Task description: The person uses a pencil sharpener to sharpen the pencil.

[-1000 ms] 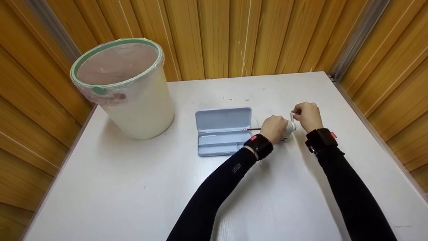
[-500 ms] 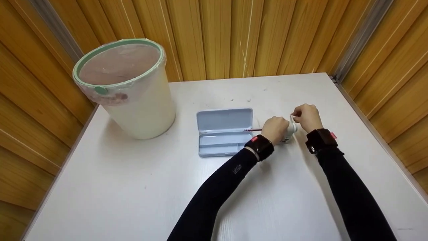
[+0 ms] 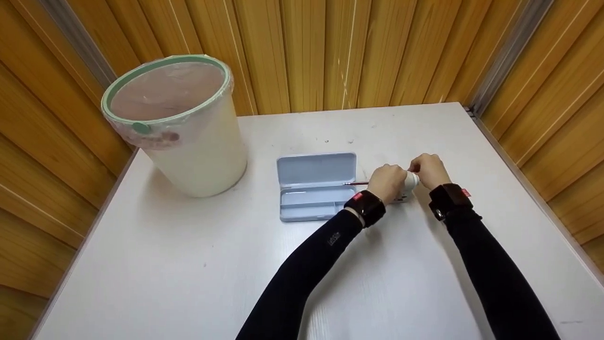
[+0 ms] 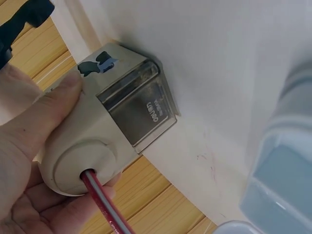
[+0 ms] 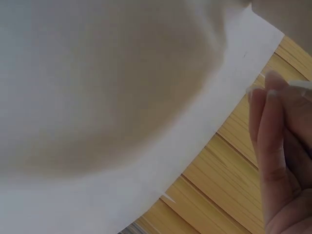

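Right of centre on the table, left hand (image 3: 388, 182) is wrapped around the sharpener (image 4: 105, 129), pencil (image 4: 100, 202) sticking out leftward toward the blue case (image 3: 315, 185), while right hand (image 3: 428, 171) fingers pinch the crank on the opposite end

Corner nook — walls (image 3: 330, 52) of vertical wood-tone panelling on three sides, grey metal strips (image 3: 507, 52) at the corner joints. White table (image 3: 188, 264) fills the space — lit evenly, soft shadows.
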Demonstrator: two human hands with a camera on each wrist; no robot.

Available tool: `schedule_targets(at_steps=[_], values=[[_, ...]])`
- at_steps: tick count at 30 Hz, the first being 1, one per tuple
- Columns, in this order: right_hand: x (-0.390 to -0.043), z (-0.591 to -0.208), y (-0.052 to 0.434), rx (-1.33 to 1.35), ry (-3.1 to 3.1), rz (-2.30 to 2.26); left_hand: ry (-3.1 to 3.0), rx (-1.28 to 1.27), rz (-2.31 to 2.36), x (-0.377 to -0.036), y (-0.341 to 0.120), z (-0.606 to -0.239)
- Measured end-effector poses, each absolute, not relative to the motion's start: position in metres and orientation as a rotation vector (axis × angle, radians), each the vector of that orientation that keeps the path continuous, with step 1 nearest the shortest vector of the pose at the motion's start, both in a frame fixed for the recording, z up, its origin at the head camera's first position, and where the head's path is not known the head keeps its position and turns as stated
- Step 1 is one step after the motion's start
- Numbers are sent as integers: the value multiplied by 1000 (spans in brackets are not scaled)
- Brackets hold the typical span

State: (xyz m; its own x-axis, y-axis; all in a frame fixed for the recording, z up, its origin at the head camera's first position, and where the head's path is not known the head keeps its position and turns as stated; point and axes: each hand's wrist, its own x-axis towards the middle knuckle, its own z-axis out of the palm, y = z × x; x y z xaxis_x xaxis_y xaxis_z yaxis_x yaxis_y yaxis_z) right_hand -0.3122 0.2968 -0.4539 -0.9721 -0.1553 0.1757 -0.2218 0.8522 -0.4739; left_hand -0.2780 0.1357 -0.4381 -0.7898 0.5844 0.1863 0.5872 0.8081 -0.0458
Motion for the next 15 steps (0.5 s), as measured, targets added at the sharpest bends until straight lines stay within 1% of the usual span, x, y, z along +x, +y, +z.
schedule_targets(at_steps=[15], values=[[-302, -467, 306, 370, -3024, 763, -2784, -871, -24, -275, 139, -441]])
